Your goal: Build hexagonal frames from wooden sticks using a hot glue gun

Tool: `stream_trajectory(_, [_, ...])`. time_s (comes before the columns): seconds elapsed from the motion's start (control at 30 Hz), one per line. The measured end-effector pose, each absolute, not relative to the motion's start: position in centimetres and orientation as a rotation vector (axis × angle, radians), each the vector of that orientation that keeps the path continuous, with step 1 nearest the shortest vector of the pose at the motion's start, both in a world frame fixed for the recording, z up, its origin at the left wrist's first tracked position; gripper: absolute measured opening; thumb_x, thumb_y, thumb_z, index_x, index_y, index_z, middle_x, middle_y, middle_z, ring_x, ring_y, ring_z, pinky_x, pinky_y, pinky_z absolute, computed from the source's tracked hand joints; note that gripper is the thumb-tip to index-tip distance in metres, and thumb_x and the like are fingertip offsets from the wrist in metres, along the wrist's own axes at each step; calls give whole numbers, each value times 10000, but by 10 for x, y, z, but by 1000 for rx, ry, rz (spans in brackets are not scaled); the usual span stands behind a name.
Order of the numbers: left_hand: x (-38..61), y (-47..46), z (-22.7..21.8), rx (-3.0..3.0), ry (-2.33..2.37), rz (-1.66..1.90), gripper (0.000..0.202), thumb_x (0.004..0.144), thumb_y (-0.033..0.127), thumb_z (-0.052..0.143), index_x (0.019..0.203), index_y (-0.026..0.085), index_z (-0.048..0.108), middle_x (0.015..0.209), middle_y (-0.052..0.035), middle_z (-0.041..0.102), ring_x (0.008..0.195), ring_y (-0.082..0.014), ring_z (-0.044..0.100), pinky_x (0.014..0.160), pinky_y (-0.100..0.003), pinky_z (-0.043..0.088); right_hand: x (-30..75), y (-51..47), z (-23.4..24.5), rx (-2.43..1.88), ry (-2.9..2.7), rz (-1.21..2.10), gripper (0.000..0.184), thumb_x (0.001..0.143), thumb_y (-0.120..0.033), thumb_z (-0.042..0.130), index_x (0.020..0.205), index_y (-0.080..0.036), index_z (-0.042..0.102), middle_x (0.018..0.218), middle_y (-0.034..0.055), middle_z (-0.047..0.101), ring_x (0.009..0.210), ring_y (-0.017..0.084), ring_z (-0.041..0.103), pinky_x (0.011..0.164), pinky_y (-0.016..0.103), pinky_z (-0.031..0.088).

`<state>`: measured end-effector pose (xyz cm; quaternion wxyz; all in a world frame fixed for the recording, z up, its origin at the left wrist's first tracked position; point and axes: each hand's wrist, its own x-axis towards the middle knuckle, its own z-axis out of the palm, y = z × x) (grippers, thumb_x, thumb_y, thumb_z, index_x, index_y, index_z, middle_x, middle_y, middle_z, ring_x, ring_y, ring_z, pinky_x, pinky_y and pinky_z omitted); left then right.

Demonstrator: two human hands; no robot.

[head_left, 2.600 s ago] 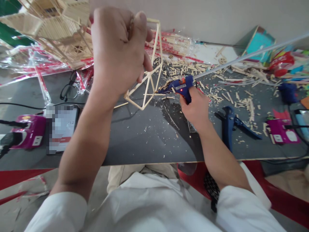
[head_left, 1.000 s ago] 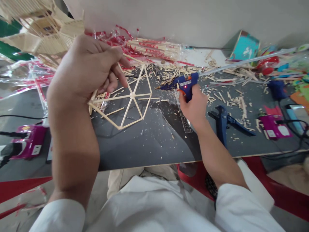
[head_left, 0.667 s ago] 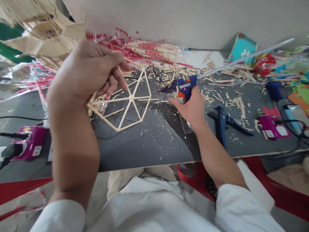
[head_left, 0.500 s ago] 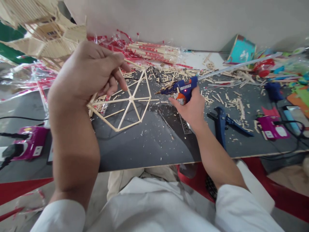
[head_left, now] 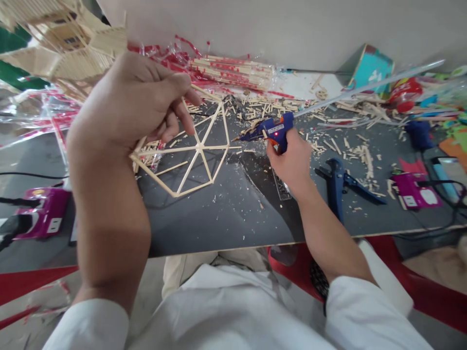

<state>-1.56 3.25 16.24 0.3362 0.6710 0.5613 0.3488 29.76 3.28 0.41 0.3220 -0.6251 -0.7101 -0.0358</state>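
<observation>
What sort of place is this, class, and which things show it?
Probably a craft or model-making workspace: the right hand holds a blue glue gun, cut wooden pieces litter the dark tabletop, and a slatted wooden model is at left.

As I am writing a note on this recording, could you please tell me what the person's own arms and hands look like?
The left hand and right hand are ungloved, with no watch or bracelet visible. The forearms are bare below plain white short sleeves ending near the elbows.
</observation>
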Motion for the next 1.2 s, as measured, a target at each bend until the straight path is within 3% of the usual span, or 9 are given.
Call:
stream_trajectory(0.27, [-15, 35, 159, 1773, 1454, 924, 371, 1001, 426, 639, 896, 106, 796, 616, -45, 732, 346, -49, 471, 494, -194, 367, 295, 32, 1, -1601, -1908, -85, 292, 905, -298, 617, 1188, -227, 637, 929, 94, 750, 808, 283, 726, 770, 430, 580])
stream_trajectory(0.47, [-14, 33, 160, 1791, 1448, 948, 352, 975, 425, 665, 855, 125, 805, 611, -54, 739, 329, -57, 454, 457, -172, 257, 294, 31, 0, -1610, -1929, -52, 250, 912, -285, 615, 1156, -234, 631, 965, 110, 749, 908, 318, 748, 825, 462, 591])
stream_trajectory(0.7, [-17, 34, 159, 1815, 1458, 942, 330, 951, 366, 626, 873, 104, 810, 641, -50, 750, 361, -56, 493, 515, -187, 357, 295, 30, 3, -1601, -1927, -47, 339, 914, -300, 601, 1237, -208, 647, 995, 127, 773, 914, 322, 761, 834, 461, 602])
stream_trajectory(1.0, [-17, 30, 172, 1839, 1504, 725, 399, 1058, 469, 581, 996, 123, 770, 759, -63, 764, 442, -64, 545, 482, -175, 333, 293, 31, 2, -1581, -1937, -38, 306, 928, -305, 609, 1211, -196, 647, 1000, 128, 770, 930, 321, 766, 843, 446, 598])
stream_trajectory(1.2, [-16, 27, 174, 1813, 1492, 769, 365, 1072, 452, 593, 946, 153, 762, 702, -22, 743, 410, -61, 525, 398, -189, 325, 293, 30, 3, -1582, -1942, -74, 264, 922, -317, 619, 1163, -216, 654, 964, 114, 761, 859, 303, 745, 806, 437, 592])
